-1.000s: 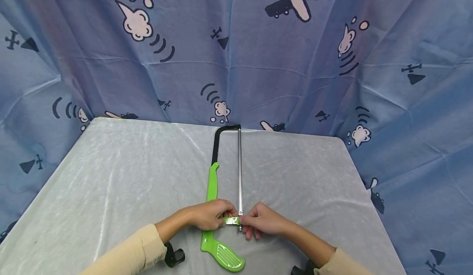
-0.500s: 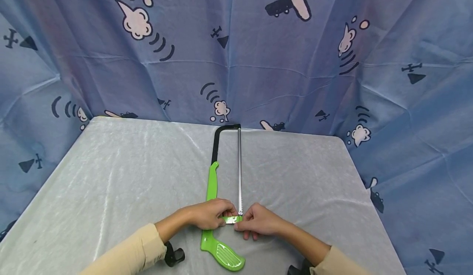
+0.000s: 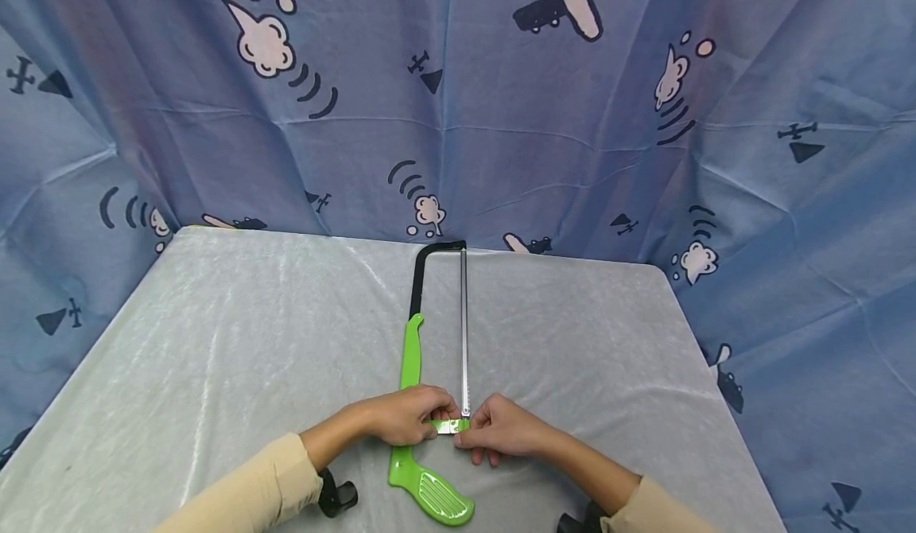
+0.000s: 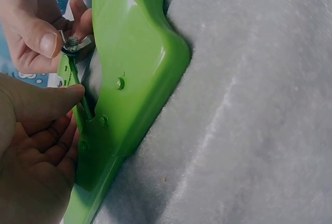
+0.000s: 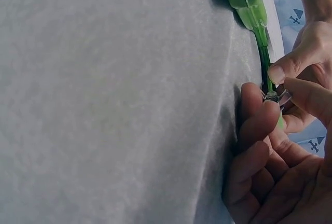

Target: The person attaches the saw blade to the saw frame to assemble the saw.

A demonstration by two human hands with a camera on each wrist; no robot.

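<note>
A hacksaw (image 3: 413,358) with a green handle (image 3: 429,497), black frame and thin metal blade (image 3: 464,334) lies on the grey table (image 3: 215,358). My left hand (image 3: 408,416) grips the green frame where the blade meets the handle (image 4: 129,79). My right hand (image 3: 501,429) pinches the small metal wing nut (image 4: 71,43) at the blade's near end between thumb and fingers; the wing nut (image 5: 272,97) also shows in the right wrist view. Both hands touch the saw side by side.
Blue cloth printed with planes and clouds (image 3: 458,103) hangs behind and around the table. Two black wrist-camera mounts (image 3: 336,497) sit at the near table edge. The table's far edge (image 3: 558,258) lies just past the saw's tip.
My right hand has shifted slightly towards the left hand and closed tighter on the wing nut since one second ago. The saw and left hand stay put.
</note>
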